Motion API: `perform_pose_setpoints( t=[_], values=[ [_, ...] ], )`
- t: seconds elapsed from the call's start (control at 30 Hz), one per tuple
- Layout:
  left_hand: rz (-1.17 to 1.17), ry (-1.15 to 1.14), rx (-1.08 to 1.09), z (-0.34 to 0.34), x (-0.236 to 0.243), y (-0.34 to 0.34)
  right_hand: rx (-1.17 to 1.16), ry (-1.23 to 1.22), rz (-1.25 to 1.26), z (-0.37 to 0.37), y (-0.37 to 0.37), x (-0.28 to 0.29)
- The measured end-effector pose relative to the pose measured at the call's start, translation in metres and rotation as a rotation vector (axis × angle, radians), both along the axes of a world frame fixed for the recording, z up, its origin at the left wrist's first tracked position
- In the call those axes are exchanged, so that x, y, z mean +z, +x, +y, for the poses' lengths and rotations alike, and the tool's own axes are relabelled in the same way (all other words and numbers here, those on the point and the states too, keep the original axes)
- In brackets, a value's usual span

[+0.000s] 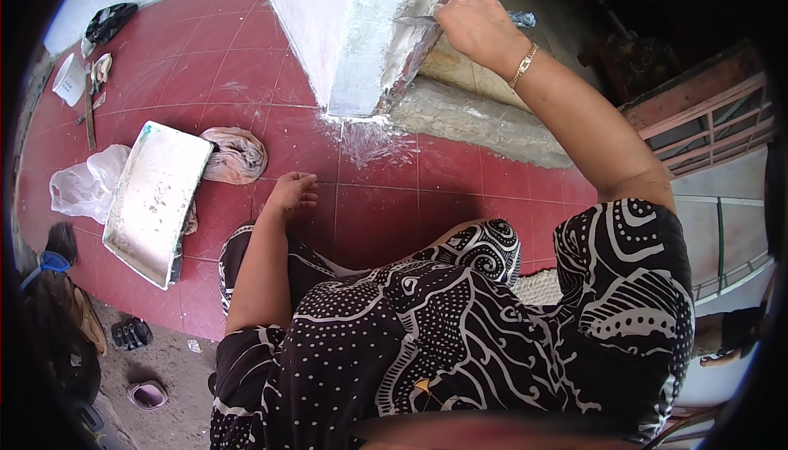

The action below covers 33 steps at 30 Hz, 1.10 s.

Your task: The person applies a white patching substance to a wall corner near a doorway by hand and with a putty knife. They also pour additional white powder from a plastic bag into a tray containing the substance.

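The left hand (291,194) was before the pillar (349,60), to its left, fingers loosely spread, nothing seen in its grasp. The tray (158,195), smeared with pale residue, stood left of the pillar and nearer the person, with a crumpled cloth (234,155) beside it on the pillar's side. White residue (373,142) marked the tiles at the pillar's foot. The right hand (478,27) was closed in a fist round a scraper (522,19), blade at the pillar's rough right edge; contact unconfirmed. A white bucket (70,79) lay tipped, far left of the pillar.
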<state>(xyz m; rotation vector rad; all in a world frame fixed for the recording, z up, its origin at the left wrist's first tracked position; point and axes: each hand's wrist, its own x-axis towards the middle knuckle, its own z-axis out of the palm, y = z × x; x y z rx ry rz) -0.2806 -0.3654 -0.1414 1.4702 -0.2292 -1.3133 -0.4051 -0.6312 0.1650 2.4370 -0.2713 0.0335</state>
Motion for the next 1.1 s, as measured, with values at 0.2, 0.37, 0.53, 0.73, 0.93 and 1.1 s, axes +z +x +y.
perform_pose_setpoints(
  t=[0.2, 0.37, 0.53, 0.73, 0.93, 1.1],
  values=[
    [0.017, 0.015, 0.010, 0.004, -0.006, 0.002, 0.127, -0.092, -0.142, 0.007, 0.007, 0.044],
    [-0.019, 0.005, -0.011, -0.002, 0.008, 0.001, 0.034, -0.118, -0.332, 0.018, -0.015, 0.063],
    [0.003, -0.014, 0.026, 0.001, 0.003, 0.004, 0.064, -0.048, -0.040, 0.010, 0.000, -0.006],
    [0.199, -0.190, 0.523, 0.008, 0.018, 0.021, -0.042, 0.013, -0.159, 0.010, 0.006, 0.047],
    [0.410, -0.413, 1.408, 0.080, 0.040, 0.069, 0.106, 0.006, -0.378, 0.047, -0.026, 0.047],
    [0.406, -0.319, 1.597, 0.136, 0.037, 0.079, -0.080, 0.272, -0.265, 0.053, -0.054, -0.008]
  ],
)
